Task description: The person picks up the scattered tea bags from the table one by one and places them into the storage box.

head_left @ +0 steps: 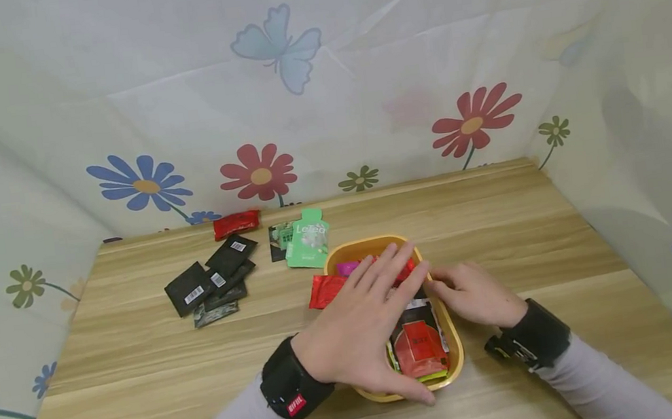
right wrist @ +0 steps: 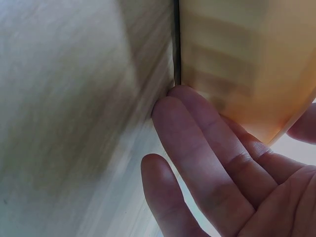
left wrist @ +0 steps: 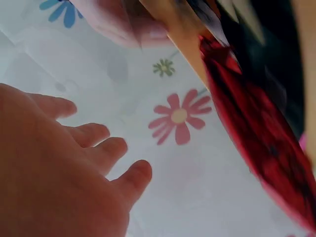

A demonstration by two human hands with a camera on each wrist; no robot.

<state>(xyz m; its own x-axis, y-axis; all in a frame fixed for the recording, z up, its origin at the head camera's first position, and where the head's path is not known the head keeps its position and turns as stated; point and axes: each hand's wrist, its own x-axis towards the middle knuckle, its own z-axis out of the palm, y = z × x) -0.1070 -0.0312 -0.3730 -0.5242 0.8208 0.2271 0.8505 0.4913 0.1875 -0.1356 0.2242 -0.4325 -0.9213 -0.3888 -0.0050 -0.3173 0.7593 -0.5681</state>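
Note:
A yellow plastic basket filled with small packets stands on the table. My left hand is spread flat over it, fingers apart, covering much of its contents. A red packet sticks out over the left rim, and a black and red pouch shows near the front. In the left wrist view that red packet leans along the basket's side, away from the left fingertips. My right hand is at the basket's right side; its fairly straight fingers rest low against the outer wall, by the tabletop.
Several black sachets lie overlapped on the left of the wooden table. Behind them is a red packet by the back edge. A green pouch lies partly over a dark card-like packet behind the basket. Flowered cloth surrounds the table.

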